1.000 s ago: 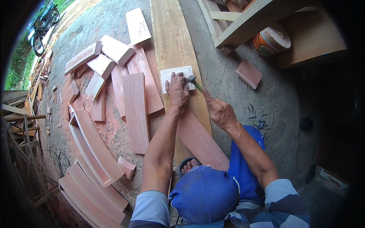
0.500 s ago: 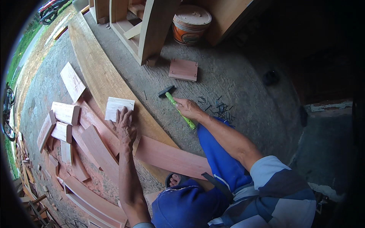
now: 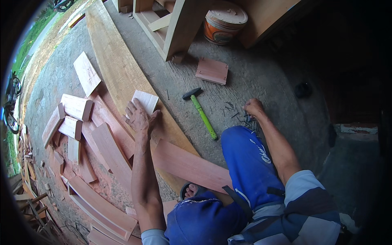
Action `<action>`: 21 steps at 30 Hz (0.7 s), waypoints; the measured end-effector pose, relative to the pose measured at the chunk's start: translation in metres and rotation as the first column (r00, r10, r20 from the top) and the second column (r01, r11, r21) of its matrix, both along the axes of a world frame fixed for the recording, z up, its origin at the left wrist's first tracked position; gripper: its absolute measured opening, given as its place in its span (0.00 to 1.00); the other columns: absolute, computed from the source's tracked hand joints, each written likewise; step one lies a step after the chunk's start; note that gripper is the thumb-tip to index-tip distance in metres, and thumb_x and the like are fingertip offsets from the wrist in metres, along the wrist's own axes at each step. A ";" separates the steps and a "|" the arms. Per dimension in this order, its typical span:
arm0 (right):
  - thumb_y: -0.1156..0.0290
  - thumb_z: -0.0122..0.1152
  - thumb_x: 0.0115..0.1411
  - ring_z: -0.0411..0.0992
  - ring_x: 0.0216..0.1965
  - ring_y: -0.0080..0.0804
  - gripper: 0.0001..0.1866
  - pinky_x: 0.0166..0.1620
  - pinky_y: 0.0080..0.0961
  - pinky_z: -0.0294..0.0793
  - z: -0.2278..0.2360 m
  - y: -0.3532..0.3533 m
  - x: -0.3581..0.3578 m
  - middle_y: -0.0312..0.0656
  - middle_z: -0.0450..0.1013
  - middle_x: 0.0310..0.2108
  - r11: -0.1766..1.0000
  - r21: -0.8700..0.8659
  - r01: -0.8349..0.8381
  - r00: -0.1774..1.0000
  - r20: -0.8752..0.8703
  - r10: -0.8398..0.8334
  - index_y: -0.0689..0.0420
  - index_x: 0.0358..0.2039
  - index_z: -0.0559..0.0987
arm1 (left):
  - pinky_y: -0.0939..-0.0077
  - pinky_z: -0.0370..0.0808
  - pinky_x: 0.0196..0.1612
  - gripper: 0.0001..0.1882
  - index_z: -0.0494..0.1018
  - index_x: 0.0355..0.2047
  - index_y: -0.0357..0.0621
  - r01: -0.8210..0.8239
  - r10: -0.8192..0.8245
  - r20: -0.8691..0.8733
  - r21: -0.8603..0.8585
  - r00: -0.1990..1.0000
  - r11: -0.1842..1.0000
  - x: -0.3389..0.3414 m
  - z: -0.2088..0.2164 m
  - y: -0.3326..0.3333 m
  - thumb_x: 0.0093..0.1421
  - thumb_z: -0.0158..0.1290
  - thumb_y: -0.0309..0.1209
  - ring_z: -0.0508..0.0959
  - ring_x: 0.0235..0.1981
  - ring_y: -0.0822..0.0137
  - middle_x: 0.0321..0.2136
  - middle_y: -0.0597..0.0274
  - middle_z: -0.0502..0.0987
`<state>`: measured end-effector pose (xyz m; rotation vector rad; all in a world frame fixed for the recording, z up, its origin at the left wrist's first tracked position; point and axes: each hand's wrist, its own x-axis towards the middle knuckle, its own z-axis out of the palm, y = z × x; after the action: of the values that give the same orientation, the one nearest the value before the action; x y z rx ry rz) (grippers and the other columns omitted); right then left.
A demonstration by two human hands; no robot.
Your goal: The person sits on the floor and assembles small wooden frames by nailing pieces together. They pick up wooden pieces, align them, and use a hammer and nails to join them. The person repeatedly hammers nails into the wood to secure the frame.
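Note:
My left hand [image 3: 139, 118] lies flat with fingers spread over the near left part of a small pale wood block [image 3: 146, 101]. That block rests on a long wooden plank [image 3: 118, 71]. Over on the right, my right hand [image 3: 254, 107] reaches down to a loose pile of nails [image 3: 250, 122], its fingers drawn together. Whatever is between those fingertips is too small to make out. A hammer [image 3: 203, 117] with a green handle and dark head lies on the floor between my hands, touched by neither. One single nail [image 3: 167, 94] lies near the plank's right edge.
A reddish block [image 3: 212, 71] with nails at its corners lies farther off, near a wooden frame [image 3: 178, 32] and a lidded orange bucket [image 3: 222, 28]. Cut wood pieces [image 3: 75, 107] are heaped at left. A reddish board [image 3: 192, 165] crosses the plank before my knees.
My right hand has let go of the hammer, now lying on the floor, and moved right to the nails. My left hand stays at the pale block, its fingers now more spread.

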<state>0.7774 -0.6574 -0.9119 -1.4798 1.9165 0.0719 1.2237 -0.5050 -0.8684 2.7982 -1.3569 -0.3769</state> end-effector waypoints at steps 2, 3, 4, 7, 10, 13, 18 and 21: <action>0.73 0.70 0.56 0.78 0.22 0.29 0.10 0.20 0.31 0.77 -0.008 0.002 -0.019 0.43 0.79 0.25 0.997 0.006 0.077 0.995 0.066 -0.077 0.64 0.37 0.83 | 0.34 0.43 0.73 0.59 0.50 0.74 0.45 0.089 -0.090 -0.029 -0.041 0.996 0.995 0.006 -0.008 0.004 0.50 0.70 0.51 0.52 0.75 0.47 0.75 0.48 0.52; 0.73 0.70 0.56 0.78 0.22 0.28 0.10 0.19 0.31 0.76 -0.012 0.000 -0.023 0.42 0.79 0.25 0.996 0.007 0.092 0.993 0.067 -0.092 0.65 0.37 0.83 | 0.34 0.42 0.73 0.59 0.51 0.74 0.46 0.161 -0.162 -0.009 -0.065 0.987 0.985 0.015 -0.012 0.010 0.48 0.71 0.48 0.52 0.75 0.48 0.75 0.50 0.52; 0.75 0.68 0.56 0.79 0.22 0.30 0.09 0.20 0.32 0.77 -0.014 0.000 -0.029 0.44 0.80 0.26 0.997 -0.008 0.075 0.996 0.055 -0.075 0.65 0.37 0.83 | 0.34 0.40 0.73 0.58 0.52 0.74 0.50 0.235 -0.236 -0.020 -0.053 0.971 0.970 0.025 -0.016 0.015 0.47 0.72 0.46 0.52 0.76 0.51 0.75 0.54 0.54; 0.76 0.62 0.56 0.82 0.31 0.47 0.10 0.34 0.42 0.81 -0.001 -0.002 -0.013 0.55 0.81 0.33 0.986 -0.043 -0.162 0.978 -0.142 0.155 0.66 0.38 0.84 | 0.38 0.36 0.75 0.59 0.51 0.75 0.53 0.328 -0.328 0.001 0.035 0.945 0.944 0.040 -0.007 0.034 0.48 0.72 0.46 0.50 0.77 0.56 0.76 0.59 0.51; 0.75 0.60 0.55 0.81 0.42 0.59 0.12 0.47 0.48 0.80 0.009 -0.006 0.008 0.63 0.80 0.39 0.917 -0.013 -0.398 0.862 -0.348 0.369 0.67 0.37 0.84 | 0.40 0.35 0.75 0.59 0.49 0.75 0.52 0.326 -0.330 0.031 0.087 0.943 0.941 0.051 -0.007 0.041 0.48 0.71 0.46 0.47 0.77 0.54 0.76 0.56 0.50; 0.74 0.58 0.54 0.79 0.47 0.60 0.13 0.52 0.49 0.78 0.012 -0.014 0.003 0.65 0.79 0.42 0.875 0.031 -0.483 0.797 -0.399 0.454 0.68 0.36 0.85 | 0.40 0.33 0.75 0.60 0.48 0.76 0.50 0.309 -0.307 -0.035 0.056 0.951 0.949 0.034 -0.006 0.036 0.49 0.71 0.45 0.46 0.78 0.52 0.76 0.52 0.49; 0.70 0.55 0.59 0.81 0.41 0.56 0.14 0.46 0.47 0.80 0.011 -0.014 -0.008 0.61 0.81 0.37 0.826 -0.112 -0.552 0.816 -0.276 0.508 0.67 0.37 0.82 | 0.48 0.43 0.77 0.46 0.57 0.72 0.45 0.071 -0.275 -0.343 -0.503 0.898 0.861 0.006 -0.026 0.037 0.56 0.67 0.36 0.50 0.76 0.48 0.73 0.48 0.57; 0.68 0.56 0.63 0.81 0.34 0.42 0.12 0.39 0.36 0.81 0.032 0.005 0.051 0.52 0.80 0.31 0.925 -0.251 -0.284 0.915 0.217 0.340 0.65 0.40 0.79 | 0.46 0.47 0.76 0.34 0.66 0.66 0.46 -0.047 -0.246 -0.344 -0.660 0.906 0.750 0.018 -0.057 0.053 0.59 0.62 0.29 0.58 0.74 0.50 0.67 0.51 0.69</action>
<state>0.8287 -0.6523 -0.8800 -1.8365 1.5026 -0.1806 1.2422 -0.4517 -0.9256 1.9326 -1.2257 -0.3689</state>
